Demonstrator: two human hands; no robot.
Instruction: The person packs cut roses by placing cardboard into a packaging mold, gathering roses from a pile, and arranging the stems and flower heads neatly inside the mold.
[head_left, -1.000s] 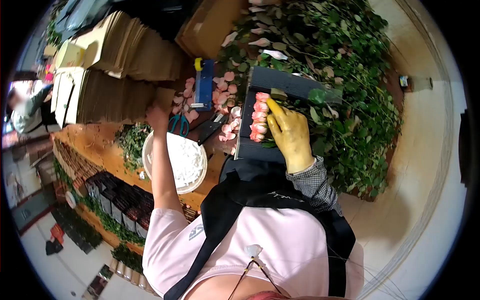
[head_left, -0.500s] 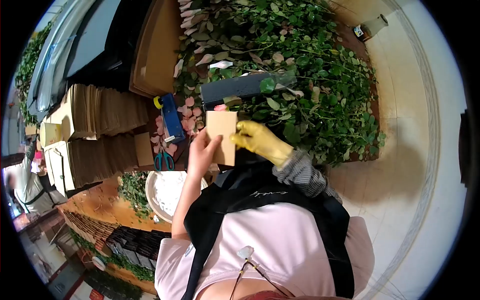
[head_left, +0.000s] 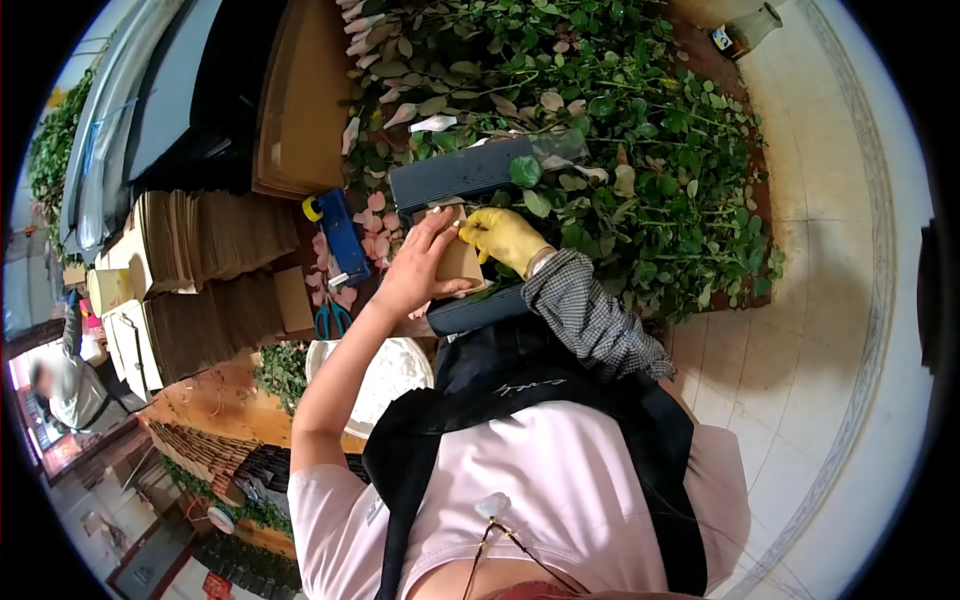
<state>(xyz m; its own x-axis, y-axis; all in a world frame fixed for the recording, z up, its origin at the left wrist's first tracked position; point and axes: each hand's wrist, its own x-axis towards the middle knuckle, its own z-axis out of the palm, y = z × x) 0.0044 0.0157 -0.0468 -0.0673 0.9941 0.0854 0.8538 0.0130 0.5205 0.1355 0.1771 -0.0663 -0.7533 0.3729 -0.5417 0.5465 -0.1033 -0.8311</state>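
A tan piece of cardboard (head_left: 460,262) lies low between two dark ribbed strips, a far one (head_left: 465,172) and a near one (head_left: 480,310). My left hand (head_left: 420,265), bare, rests on its left part with fingers stretched out and thumb spread toward the near edge. My right hand (head_left: 505,240), in a yellow glove, is at the card's right side, its fingers curled against the edge. What lies under the card is mostly hidden. Rose stems with green leaves (head_left: 650,190) spread out to the right.
A blue tape dispenser (head_left: 345,240), teal scissors (head_left: 332,320) and pink petals (head_left: 375,222) lie to the left. Beyond them are stacks of cardboard sheets (head_left: 220,235). A white-filled tub (head_left: 400,375) stands below the table edge. A glass bottle (head_left: 745,33) is at far right.
The cardboard has gone from upraised in my hands down between the dark strips. My left hand has changed from gripping its side to lying flat on it. The near strip now shows.
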